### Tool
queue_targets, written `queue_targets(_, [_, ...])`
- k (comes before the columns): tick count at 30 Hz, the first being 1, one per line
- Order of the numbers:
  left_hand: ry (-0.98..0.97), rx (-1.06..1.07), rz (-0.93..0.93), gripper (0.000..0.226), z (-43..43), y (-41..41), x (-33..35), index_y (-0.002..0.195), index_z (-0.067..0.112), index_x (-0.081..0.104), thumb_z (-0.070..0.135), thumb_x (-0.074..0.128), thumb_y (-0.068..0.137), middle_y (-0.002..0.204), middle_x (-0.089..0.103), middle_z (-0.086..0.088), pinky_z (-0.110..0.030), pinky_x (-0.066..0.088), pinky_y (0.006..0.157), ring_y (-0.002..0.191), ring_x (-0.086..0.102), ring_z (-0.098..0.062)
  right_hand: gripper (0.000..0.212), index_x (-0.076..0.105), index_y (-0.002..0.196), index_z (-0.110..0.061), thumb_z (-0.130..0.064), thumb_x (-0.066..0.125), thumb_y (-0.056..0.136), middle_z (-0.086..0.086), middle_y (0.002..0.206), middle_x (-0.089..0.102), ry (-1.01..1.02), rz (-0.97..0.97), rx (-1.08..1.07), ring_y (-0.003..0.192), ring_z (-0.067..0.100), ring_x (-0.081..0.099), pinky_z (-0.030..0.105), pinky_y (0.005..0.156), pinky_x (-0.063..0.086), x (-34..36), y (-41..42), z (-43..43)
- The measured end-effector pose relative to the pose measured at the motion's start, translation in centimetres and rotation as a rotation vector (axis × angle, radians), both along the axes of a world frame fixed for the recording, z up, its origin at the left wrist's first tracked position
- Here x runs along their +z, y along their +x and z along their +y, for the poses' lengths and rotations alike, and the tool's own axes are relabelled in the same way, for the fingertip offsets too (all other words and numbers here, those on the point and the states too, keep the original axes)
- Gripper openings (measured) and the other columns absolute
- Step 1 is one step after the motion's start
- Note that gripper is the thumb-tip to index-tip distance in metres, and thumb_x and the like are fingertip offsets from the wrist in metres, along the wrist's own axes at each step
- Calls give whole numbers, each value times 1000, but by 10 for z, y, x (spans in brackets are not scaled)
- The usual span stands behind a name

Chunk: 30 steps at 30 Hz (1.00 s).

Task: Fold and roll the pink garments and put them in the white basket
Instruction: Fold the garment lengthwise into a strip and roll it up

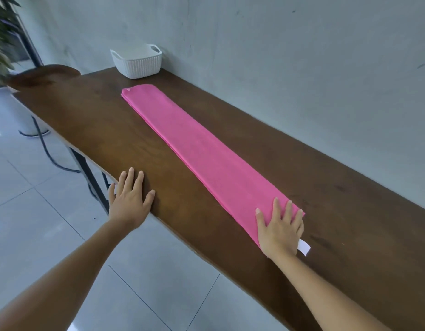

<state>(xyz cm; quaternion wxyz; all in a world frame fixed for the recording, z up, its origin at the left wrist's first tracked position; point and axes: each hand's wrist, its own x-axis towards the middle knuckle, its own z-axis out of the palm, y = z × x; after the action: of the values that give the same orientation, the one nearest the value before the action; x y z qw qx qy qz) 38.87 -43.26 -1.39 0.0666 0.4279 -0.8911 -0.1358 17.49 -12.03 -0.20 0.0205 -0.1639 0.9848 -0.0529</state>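
The left hand (pixel 129 199) and the right hand (pixel 280 231) are bare, with short fingernails, and both forearms are bare.

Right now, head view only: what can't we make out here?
All from the head view:
white basket interior: its near wall hides the bottom; contents unknown.
pink garment near end: covered by the right hand.
white tag: partly under that hand, print too small.
plant: blurred, cut by the left edge.

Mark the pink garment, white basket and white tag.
pink garment (pixel 206 158), head view, middle of the folded strip.
white basket (pixel 141 65), head view, front wall.
white tag (pixel 304 247), head view, centre of the tag.
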Motion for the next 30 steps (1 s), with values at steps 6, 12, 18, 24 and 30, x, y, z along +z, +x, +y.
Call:
queue_targets(6, [-16, 79, 51, 68, 84, -11, 4, 160, 18, 25, 56, 31, 103, 169, 15, -5, -48, 0, 126, 157, 5, -24, 83, 5, 162, -23, -72, 8, 94, 17, 168, 0, -5, -51, 79, 152, 46, -8, 56, 124, 4, 1, -5, 8])
queue_targets(12, [-36, 107, 94, 62, 173, -32, 5, 156, 18, 36, 52, 36, 104, 166, 25, -6, -47, 3, 126, 157, 9, -23, 82, 0, 161, -26, -73, 11, 95, 19, 167, -9, -18, -127, 265, 151, 47, -12, 57, 122, 1, 5, -15, 29])
queue_targets(18, [-60, -31, 129, 59, 254, -72, 13, 151, 23, 42, 54, 37, 102, 163, 31, -1, -48, 7, 127, 156, 11, -21, 79, 13, 161, -31, -73, 13, 94, 6, 169, -3, -127, -180, 550, 155, 31, -10, 52, 123, 6, 12, -41, 80])
queue_targets(24, [-99, -193, 189, 55, 308, -112, 28, 140, 28, 51, 62, 46, 97, 144, 46, 7, -46, 24, 122, 143, 30, -18, 66, 35, 152, -24, -60, 40, 97, -1, 166, 21, -470, -345, 632, 153, 16, 11, 39, 122, 21, 15, -71, 128])
queue_targets(30, [-66, -208, 158, 45, 322, -129, 26, 137, 31, 51, 54, 53, 98, 136, 45, 12, -33, 20, 117, 135, 32, -12, 36, 51, 118, -26, -55, 50, 97, 2, 163, 27, -447, -302, 633, 151, 18, 18, 38, 119, 27, 5, -85, 151])
